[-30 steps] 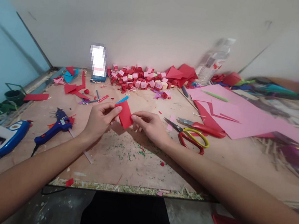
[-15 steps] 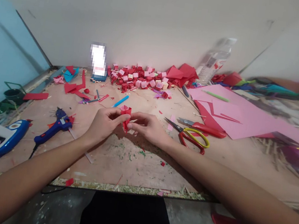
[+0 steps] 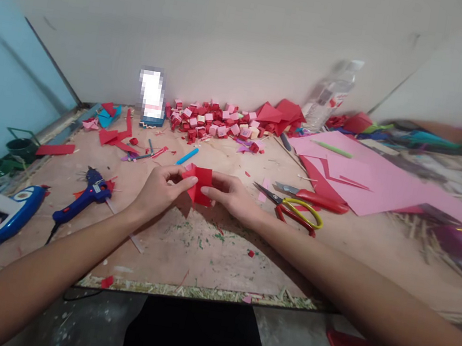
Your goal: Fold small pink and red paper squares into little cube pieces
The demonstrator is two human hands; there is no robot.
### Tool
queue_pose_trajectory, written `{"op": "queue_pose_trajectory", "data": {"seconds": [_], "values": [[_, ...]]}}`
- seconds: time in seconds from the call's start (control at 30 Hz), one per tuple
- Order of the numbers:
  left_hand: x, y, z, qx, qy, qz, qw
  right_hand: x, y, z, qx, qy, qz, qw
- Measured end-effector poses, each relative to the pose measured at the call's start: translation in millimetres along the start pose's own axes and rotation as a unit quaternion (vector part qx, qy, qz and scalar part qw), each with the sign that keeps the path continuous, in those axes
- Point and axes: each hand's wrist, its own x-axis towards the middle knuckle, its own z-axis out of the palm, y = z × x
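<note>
- Paper (image 3: 204, 178), red, creased: held between left hand (image 3: 160, 189) and right hand (image 3: 236, 200), seemingly raised above the desk (image 3: 198, 270).
- Left hand's state: closed in a pinch on the folded left part, thumb on the near face.
- Right hand's state: closed on the flatter right panel, thumb in front, fingers mostly hidden behind.
- Stick (image 3: 188, 156), blue: just beyond the left hand.
- Cubes (image 3: 217, 119), small, mostly red and pink, heaped: well beyond both hands.
- Scissors (image 3: 282, 201), red and yellow handles: to the right of the right hand, apart from it.
- Glue gun (image 3: 94, 189), blue: to the left of the left hand, not touching.
- Step in hand, by judgement: working the paper along its creases; folding or unfolding, cannot tell.
- Next move, by judgement: calls for light, steady pinches and lined-up edges.
</note>
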Motion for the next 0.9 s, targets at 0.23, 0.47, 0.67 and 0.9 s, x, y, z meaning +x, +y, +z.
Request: {"op": "queue_pose_trajectory", "data": {"seconds": [0.23, 0.47, 0.67, 0.9], "values": [[8, -3, -4.3, -0.031, 0.016, -0.015, 0.999, 4, 11, 1, 0.051, 0.067, 0.027, 0.996], [9, -4, -0.9, -0.030, -0.016, -0.033, 0.999, 3, 3, 1, 0.054, 0.086, 0.029, 0.994], [12, -12, -2.5, -0.080, 0.028, -0.035, 0.996, 1, -1, 0, 0.114, 0.095, 0.045, 0.988], [14, -11, -4.7, -0.137, 0.088, -0.042, 0.986, -2, -8, -8, 0.172, -0.021, 0.047, 0.984]]}}
